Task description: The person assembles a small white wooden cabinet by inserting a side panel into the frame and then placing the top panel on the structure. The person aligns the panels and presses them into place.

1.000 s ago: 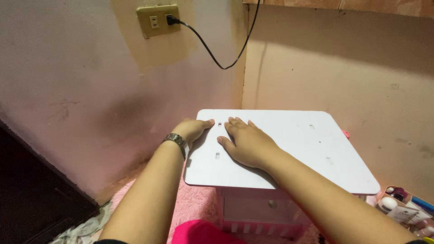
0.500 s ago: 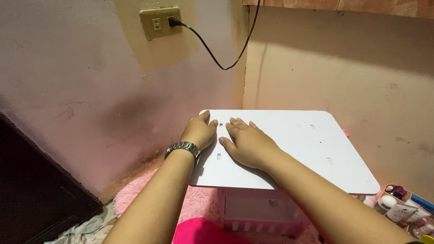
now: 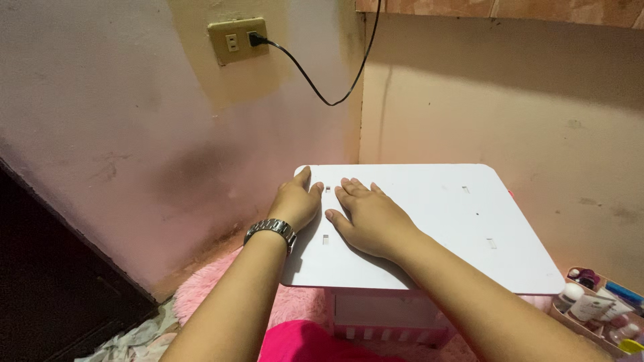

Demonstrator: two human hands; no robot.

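- The white board (image 3: 429,221) lies flat at centre frame, on top of a pink-and-white rack (image 3: 382,315), in the corner where the two walls meet.
- The left hand (image 3: 295,201) lies open, palm down, on the board's left edge; a second ago it curled over that edge lower down, and it has since slid up onto the top.
- The right hand (image 3: 369,218) rests flat with fingers spread just beside the left, gripping nothing, much as before.
- A watch (image 3: 270,230) circles the left wrist.
- A socket (image 3: 238,40) with a black cord (image 3: 322,87) sits upper left.
- Small bottles (image 3: 597,305) crowd the lower right.
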